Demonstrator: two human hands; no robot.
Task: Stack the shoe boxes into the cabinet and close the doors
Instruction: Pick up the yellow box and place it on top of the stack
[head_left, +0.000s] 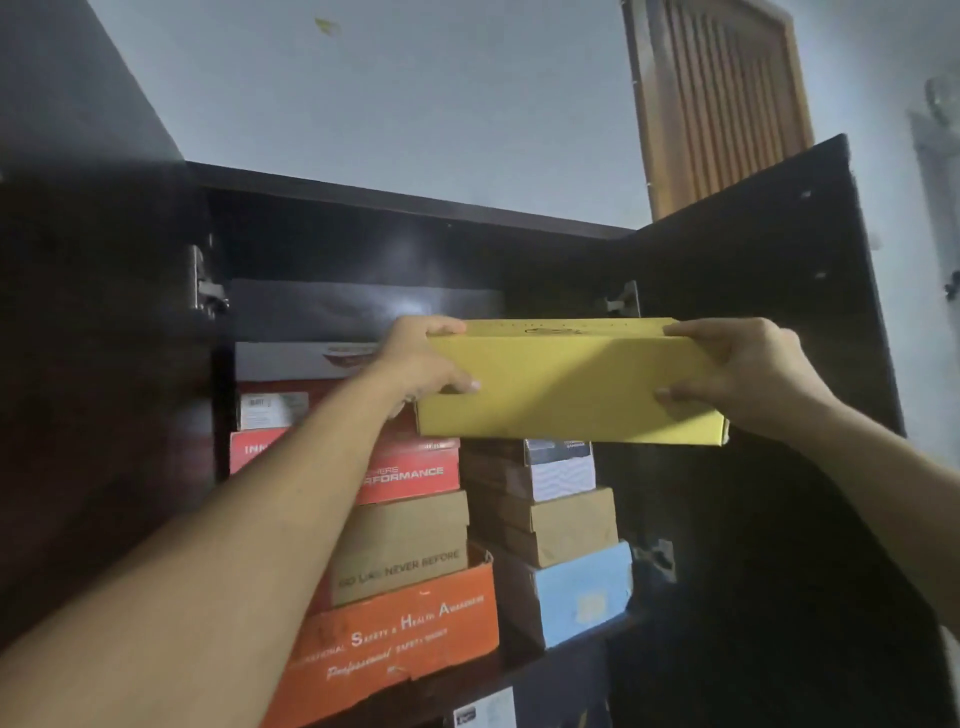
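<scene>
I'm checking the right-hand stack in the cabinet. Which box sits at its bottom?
The light blue box, directly under a plain brown box. It is the only blue one; the left stack's bottom box is orange with white lettering.

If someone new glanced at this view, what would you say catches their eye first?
The bright yellow box stands out first, held up at centre frame before the dark open cabinet, with the left hand and right hand each taking a grip on one end. Next come the two stacks of shoe boxes inside, the orange box at the bottom left and the light blue box beside it to the right. Both doors are open.
</scene>
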